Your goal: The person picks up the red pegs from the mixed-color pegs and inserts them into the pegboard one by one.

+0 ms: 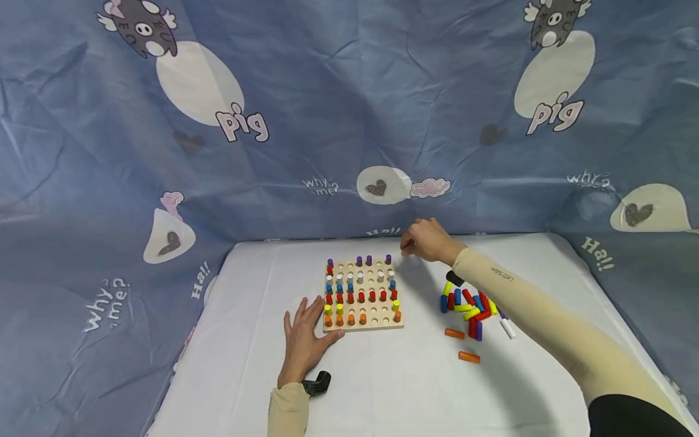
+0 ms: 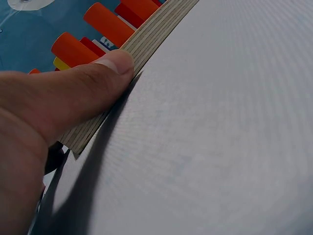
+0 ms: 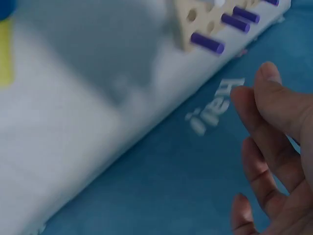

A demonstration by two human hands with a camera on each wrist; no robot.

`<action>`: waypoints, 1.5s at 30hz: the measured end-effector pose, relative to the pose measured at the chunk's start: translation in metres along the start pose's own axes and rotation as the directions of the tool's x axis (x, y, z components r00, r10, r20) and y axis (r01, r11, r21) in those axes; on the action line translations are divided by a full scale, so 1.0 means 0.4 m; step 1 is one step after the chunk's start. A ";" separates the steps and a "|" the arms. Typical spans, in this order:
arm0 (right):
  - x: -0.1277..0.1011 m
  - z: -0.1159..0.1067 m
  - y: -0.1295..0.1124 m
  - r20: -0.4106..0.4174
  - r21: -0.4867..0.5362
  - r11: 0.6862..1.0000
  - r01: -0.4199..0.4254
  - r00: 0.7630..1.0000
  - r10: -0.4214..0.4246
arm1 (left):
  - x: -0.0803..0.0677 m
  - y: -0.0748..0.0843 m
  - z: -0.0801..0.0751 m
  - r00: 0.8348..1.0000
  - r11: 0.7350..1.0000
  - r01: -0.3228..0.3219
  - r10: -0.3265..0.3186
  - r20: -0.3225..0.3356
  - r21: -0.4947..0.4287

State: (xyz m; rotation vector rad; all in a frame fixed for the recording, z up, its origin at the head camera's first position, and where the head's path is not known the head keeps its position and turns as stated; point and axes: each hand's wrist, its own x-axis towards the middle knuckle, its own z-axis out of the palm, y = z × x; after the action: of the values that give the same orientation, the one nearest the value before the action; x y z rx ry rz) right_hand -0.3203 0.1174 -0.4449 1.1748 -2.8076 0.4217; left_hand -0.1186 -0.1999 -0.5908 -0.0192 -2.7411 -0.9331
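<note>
Pegboard (image 1: 364,294) of pale wood lies flat at the middle of the white table (image 1: 382,388), its holes part filled with upright pegs: purple pegs (image 1: 368,260) along the far row, white ones below them, then blue, a full row of red pegs (image 1: 361,297), yellow at the ends of the next row, and orange pegs (image 1: 351,318) in the near row. Many holes stand open.

The left hand (image 1: 303,340) rests flat on the table at the board's 7 o'clock corner, fingers straight and slightly spread; the wrist view shows the thumb (image 2: 73,93) pressed against the board's layered edge. It holds nothing.

The right hand (image 1: 428,241) hovers just off the board's 1 o'clock corner, beside the last purple peg. Its fingers (image 3: 274,105) are loosely bent and apart, with nothing visible between them.

At the board's 3 o'clock, a heap of loose pegs (image 1: 469,305) in red, yellow, blue and purple lies under the right forearm, with two orange ones lying apart at 4 o'clock.
</note>
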 end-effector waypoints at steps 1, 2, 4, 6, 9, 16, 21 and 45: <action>-0.010 -0.011 0.009 -0.004 -0.002 1.000 0.002 1.000 -0.002 | 0.000 -0.001 0.000 1.000 1.000 0.001 -0.001 -0.002 0.001; -0.021 -0.021 0.020 -0.003 -0.004 1.000 0.001 1.000 -0.001 | -0.001 -0.001 0.000 1.000 1.000 0.004 -0.004 -0.002 0.000; -0.044 -0.041 0.040 0.006 -0.018 1.000 0.002 1.000 -0.001 | -0.002 -0.003 0.002 1.000 1.000 0.007 -0.007 -0.002 -0.002; -0.068 -0.057 0.062 0.026 -0.036 0.999 -0.012 1.000 0.013 | -0.004 -0.003 0.003 1.000 1.000 0.011 -0.011 0.003 -0.002; -0.109 -0.077 0.092 0.074 -0.057 0.997 -0.056 0.995 0.060 | -0.004 -0.002 0.004 1.000 1.000 0.015 -0.015 0.007 -0.006; -0.223 -0.092 0.161 0.191 -0.104 0.984 -0.145 0.968 0.163 | -0.001 0.000 -0.004 1.000 1.000 0.010 -0.010 0.008 0.013; -0.295 -0.090 0.202 0.256 -0.126 0.972 -0.196 0.941 0.223 | 0.001 0.004 -0.009 1.000 1.000 0.018 -0.018 0.009 0.011; -0.441 0.002 0.268 0.331 0.026 0.949 -0.314 0.899 0.288 | 0.000 0.005 -0.004 1.000 1.000 0.012 -0.012 0.010 -0.001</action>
State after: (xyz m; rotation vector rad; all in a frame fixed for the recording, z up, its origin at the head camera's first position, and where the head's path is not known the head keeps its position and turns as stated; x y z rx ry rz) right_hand -0.2717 0.3104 -0.4995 0.8877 -3.3074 0.3919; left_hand -0.1179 -0.1993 -0.5883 -0.0073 -2.7530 -0.9408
